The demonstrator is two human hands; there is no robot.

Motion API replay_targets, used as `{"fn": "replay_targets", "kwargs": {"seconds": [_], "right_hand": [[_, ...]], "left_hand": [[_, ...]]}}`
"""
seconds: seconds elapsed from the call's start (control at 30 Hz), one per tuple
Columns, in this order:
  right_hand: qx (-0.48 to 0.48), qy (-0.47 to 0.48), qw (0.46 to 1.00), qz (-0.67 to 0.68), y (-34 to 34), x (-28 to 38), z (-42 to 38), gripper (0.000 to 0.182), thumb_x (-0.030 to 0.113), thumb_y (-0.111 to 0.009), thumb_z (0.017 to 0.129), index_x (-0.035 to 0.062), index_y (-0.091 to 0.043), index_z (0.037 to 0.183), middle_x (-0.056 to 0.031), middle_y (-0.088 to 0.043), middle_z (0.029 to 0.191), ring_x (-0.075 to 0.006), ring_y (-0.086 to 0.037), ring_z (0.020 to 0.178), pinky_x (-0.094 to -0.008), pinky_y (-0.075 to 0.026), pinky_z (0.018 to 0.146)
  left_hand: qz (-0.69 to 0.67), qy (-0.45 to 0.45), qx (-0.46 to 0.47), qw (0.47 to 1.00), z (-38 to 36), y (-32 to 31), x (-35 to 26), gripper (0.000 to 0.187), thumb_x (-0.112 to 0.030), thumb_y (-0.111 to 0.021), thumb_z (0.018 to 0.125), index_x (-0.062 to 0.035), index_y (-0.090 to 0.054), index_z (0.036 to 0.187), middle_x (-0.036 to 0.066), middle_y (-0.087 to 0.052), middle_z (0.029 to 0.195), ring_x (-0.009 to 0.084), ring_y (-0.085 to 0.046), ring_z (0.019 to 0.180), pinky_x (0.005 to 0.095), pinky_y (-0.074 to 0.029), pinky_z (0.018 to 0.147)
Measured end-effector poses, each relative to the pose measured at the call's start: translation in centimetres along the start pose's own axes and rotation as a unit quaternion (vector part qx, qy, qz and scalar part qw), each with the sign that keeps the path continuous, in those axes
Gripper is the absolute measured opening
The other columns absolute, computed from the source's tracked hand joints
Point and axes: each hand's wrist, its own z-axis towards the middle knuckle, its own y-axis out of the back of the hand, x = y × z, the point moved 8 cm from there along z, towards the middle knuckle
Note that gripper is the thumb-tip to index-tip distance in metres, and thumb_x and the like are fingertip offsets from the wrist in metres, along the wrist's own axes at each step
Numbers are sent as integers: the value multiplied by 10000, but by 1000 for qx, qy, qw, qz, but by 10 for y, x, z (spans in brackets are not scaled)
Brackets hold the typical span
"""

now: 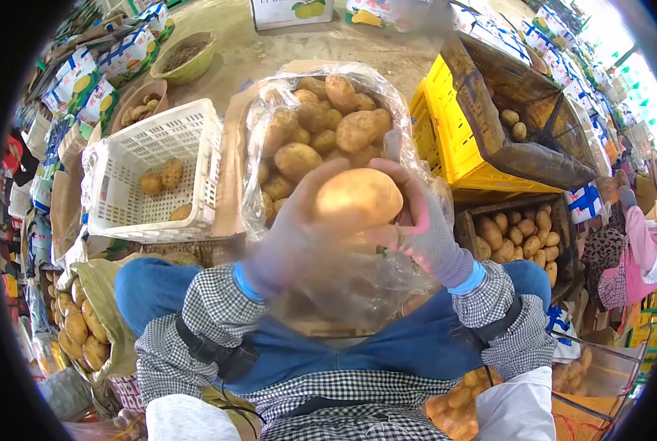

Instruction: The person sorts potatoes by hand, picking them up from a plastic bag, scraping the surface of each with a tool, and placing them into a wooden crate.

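Observation:
A large, smooth tan potato is held up between my two gloved hands, above the near part of a plastic-lined box. My left hand, blurred by motion, curves round its left side. My right hand grips its right end, with fingers on top and thumb lower down. Just beyond, the open cardboard box holds many potatoes inside a clear plastic liner. Loose plastic hangs from the box's near edge, below my hands.
At left, a white plastic crate holds a few potatoes, near a sack of potatoes. Yellow crates stand at right, with a dark, tilted crate on top and a potato-filled crate nearer. A person in pink is far right.

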Motion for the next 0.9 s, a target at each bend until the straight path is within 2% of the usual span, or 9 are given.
{"fn": "replay_targets", "kwargs": {"seconds": [0.1, 0.27, 0.4, 0.53, 0.6, 0.63, 0.67, 0.77, 0.9], "right_hand": [[23, 119, 980, -158, 0, 4, -3, 845, 86, -829, 719, 57, -369, 1427, -112, -472, 1354, -200, -471, 1266, -318, -414, 1045], [18, 128, 937, -326, 5, -6, -8, 953, 149, -891, 621, 33, -385, 1419, -105, -438, 1405, -214, -427, 1309, -353, -324, 1114], [6, 77, 968, -240, 5, -4, -10, 938, 178, -894, 618, 37, -408, 1407, -125, -459, 1394, -227, -440, 1306, -356, -343, 1103], [-41, 179, 947, -264, 3, 9, -21, 799, 183, -874, 648, 47, -482, 1330, -152, -511, 1331, -275, -512, 1227, -373, -419, 1030], [-97, 227, 917, -313, 6, 8, -29, 752, 210, -875, 629, 47, -526, 1274, -172, -551, 1263, -303, -560, 1153, -396, -460, 973], [-125, 250, 927, -251, 6, 7, -26, 729, 239, -875, 614, 48, -548, 1236, -179, -572, 1214, -310, -574, 1117, -401, -466, 947], [-146, 277, 931, -185, 11, 11, -22, 707, 268, -876, 599, 49, -570, 1199, -187, -593, 1164, -316, -588, 1082, -407, -473, 921], [-143, 234, 960, -63, 35, 84, -33, 585, 212, -859, 614, 38, -588, 1103, -151, -643, 1035, -285, -631, 959, -362, -495, 850], [-244, 321, 914, -36, 124, 163, -122, 693, 229, -845, 703, -10, -512, 1261, -125, -645, 1061, -198, -648, 916, -328, -560, 799]], "left_hand": [[152, -69, -21, 986, 1, 2, -3, 622, -171, -684, 901, -29, -385, 1428, 88, -503, 1368, 190, -524, 1214, 332, -460, 1014], [-8, -19, -13, 1000, 0, 13, 9, 456, -183, -654, 928, -16, -504, 1324, 110, -550, 1302, 179, -548, 1184, 327, -479, 990], [-91, 40, -66, 993, -1, 14, 12, 482, -239, -666, 922, -4, -514, 1314, 107, -566, 1270, 182, -562, 1155, 321, -482, 976], [242, -47, -58, 967, -2, -7, -5, 410, -173, -549, 931, 21, -527, 1291, 130, -582, 1242, 217, -589, 1102, 334, -488, 961], [334, -206, 32, 919, -3, -9, -17, 403, -184, -472, 953, 45, -518, 1281, 153, -567, 1235, 251, -576, 1130, 362, -482, 975], [107, -22, -109, 988, -1, 25, 16, 415, -197, -400, 982, 81, -525, 1264, 169, -524, 1287, 259, -555, 1170, 363, -464, 1001], [298, -65, -58, 951, 6, 14, -4, 405, -183, -477, 939, 87, -527, 1238, 197, -522, 1291, 276, -528, 1204, 407, -486, 966], [-7, 21, -7, 1000, 15, 82, 47, 440, -303, -376, 1029, -64, -449, 1391, 122, -504, 1364, 273, -508, 1231, 420, -373, 1084], [86, 79, -140, 983, 13, 109, 61, 474, -361, -414, 1001, -106, -439, 1400, 72, -514, 1313, 222, -496, 1194, 383, -394, 1038]]}}
